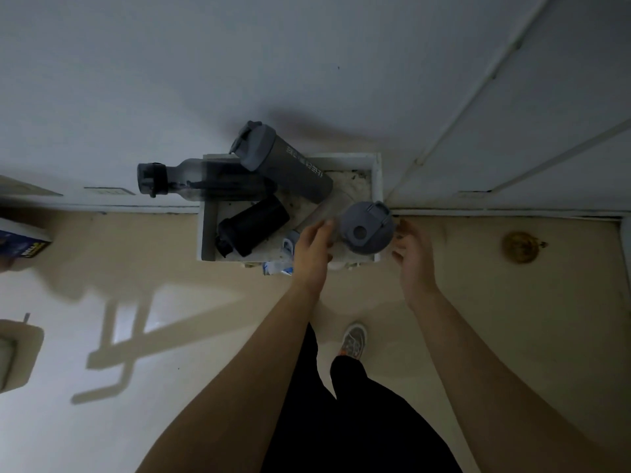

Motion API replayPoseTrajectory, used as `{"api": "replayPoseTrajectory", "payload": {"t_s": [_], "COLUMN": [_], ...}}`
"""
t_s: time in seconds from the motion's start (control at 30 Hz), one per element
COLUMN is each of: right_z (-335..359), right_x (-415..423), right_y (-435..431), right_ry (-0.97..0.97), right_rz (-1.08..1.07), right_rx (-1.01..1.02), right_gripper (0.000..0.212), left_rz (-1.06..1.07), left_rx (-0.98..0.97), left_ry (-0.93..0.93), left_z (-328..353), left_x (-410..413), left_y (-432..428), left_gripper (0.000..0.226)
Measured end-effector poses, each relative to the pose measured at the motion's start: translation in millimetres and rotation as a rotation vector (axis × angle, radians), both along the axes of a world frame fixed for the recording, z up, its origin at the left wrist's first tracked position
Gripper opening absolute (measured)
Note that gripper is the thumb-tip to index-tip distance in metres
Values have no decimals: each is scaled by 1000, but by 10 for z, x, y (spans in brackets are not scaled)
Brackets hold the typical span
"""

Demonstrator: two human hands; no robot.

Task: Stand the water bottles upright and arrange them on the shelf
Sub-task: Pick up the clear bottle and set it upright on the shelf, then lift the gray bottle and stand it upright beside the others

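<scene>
One bottle stands upright: the clear bottle with the grey lid (366,230) sits at the near right corner of the small white shelf (376,186), its lid facing the camera. The left hand (312,249) is at its left side, fingers (322,230) loosely spread and touching or just beside the clear body; whether they press on it cannot be told. The right hand (413,254) is just to the right of the lid, fingers (404,230) wide and apart from the bottle. Neither hand appears to grip anything firmly.

Three bottles remain down. The grey bottle (286,162) lies tilted across the far part of the shelf, its lid overhanging the far edge. The smoky translucent bottle (201,179) lies on its side, its cap projecting past the left wall. The black bottle (252,227) lies slanted in the near left area, cap toward the near edge.

Assessment: roughly a quarter done. Three bottles are left to right and line up; the shelf floor is crowded, so room must be cleared beside the standing one.
</scene>
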State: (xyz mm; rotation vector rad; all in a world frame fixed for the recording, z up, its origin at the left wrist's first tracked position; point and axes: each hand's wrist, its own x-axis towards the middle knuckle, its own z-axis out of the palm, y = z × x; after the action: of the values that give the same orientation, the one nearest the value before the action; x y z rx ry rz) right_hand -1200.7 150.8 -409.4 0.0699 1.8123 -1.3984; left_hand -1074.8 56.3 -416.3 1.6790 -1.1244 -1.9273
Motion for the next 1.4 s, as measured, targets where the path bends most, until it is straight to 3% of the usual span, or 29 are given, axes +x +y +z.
{"api": "replayPoseTrajectory", "payload": {"t_s": [0.07, 0.13, 0.27, 0.4, 0.5, 0.67, 0.9, 1.1, 1.23, 1.4], "right_z": [148, 357, 756, 693, 338, -138, -330, -194, -86, 131], "right_x": [-100, -191, -60, 563, 913, 1020, 1012, 988, 911, 715], "right_y": [-58, -230, -867, -1343, -1417, -1388, -1342, -1430, -1513, -1657], "right_ry": [201, 524, 1118, 1273, 1285, 1138, 1219, 1224, 1128, 985], "right_rz": [68, 246, 851, 1566, 1793, 1726, 1592, 1440, 1324, 1246], "right_rx": [63, 110, 165, 266, 558, 808, 730, 582, 504, 372], "right_gripper": [53, 47, 38, 48, 60, 82, 107, 90, 92, 86], "left_rz": [99, 187, 349, 443, 534, 715, 655, 588, 545, 432], "left_rx": [-54, -73, 212, 569, 690, 728, 656, 560, 520, 513], "left_ry": [-98, -250, -232, -4, 197, 333, 342, 409, 464, 446], "left_z": [-25, -117, -322, -488, -597, -716, -682, -583, -471, -309], "left_x": [145, 353, 615, 613, 644, 739, 784, 740, 716, 570], "left_y": [-77, -131, -173, -234, -292, -348, -400, -430, -547, -653], "left_gripper": [34, 24, 23, 65, 74, 62, 43, 32, 28, 46]}}
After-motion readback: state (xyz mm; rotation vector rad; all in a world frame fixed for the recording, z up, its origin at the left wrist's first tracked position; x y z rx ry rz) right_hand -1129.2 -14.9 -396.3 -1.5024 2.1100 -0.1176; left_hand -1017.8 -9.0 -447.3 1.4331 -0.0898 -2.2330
